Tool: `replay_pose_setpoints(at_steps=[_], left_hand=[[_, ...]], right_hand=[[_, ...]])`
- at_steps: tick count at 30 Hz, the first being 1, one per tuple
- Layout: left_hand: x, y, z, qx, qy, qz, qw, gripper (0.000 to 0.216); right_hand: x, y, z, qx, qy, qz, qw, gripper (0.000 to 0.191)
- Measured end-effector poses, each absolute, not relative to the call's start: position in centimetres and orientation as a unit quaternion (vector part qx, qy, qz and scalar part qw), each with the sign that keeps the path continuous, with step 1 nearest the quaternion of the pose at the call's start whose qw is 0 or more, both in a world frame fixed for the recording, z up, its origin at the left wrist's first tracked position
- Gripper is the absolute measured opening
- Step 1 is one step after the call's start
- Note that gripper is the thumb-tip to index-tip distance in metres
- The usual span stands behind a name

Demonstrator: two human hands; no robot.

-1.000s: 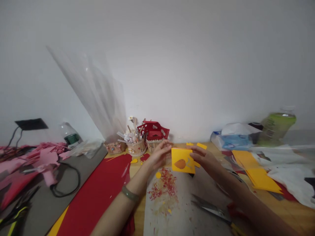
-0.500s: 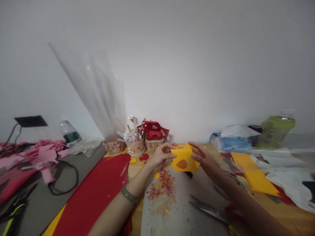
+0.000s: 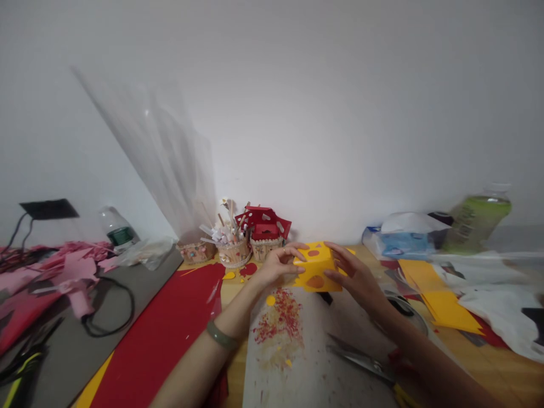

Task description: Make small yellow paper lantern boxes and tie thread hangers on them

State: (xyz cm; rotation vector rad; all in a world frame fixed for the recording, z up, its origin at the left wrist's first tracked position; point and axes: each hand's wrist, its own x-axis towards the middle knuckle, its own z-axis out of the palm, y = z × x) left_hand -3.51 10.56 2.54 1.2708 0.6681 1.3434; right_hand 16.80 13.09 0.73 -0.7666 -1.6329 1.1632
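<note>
Between my two hands is a small yellow paper box (image 3: 327, 264) with orange-brown spots on its top and front. My left hand (image 3: 280, 265) grips its left side, fingers on top and thumb at the front. On the right side my right hand (image 3: 349, 267) holds it, fingers at the upper edge and thumb near the front. Below the box lies a greyish-white work board (image 3: 314, 357) strewn with red and yellow paper scraps. A pair of scissors (image 3: 361, 360) with a yellow handle rests on the board under my right forearm.
Behind stand decorated pots with paper sticks (image 3: 233, 252) and a red paper box (image 3: 266, 226). At left are red sheets (image 3: 165, 340), a pink glue gun (image 3: 79, 297) and pink scraps. Yellow sheets (image 3: 442, 300), a tissue pack (image 3: 403, 241) and a green-drink bottle (image 3: 478, 221) sit at right.
The yellow box has tilted so more of its spotted top shows. My right thumb has come onto its front right side.
</note>
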Motion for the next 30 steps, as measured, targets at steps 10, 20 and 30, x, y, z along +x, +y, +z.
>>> replay_pose_setpoints(at_steps=[10, 20, 30], left_hand=[[-3.2, 10.3, 2.8, 0.58, 0.286, 0.556, 0.522, 0.025], [-2.7, 8.0, 6.0, 0.711, 0.3, 0.522, 0.365, 0.026], [-2.5, 7.0, 6.9, 0.753, 0.283, 0.508, 0.308, 0.012]], right_hand=[[17.2, 13.4, 0.2, -0.29, -0.715, 0.385, 0.506, 0.046], [17.2, 11.9, 1.3, -0.246, -0.734, 0.326, 0.543, 0.042], [17.3, 10.6, 2.4, -0.214, -0.722, 0.325, 0.573, 0.037]])
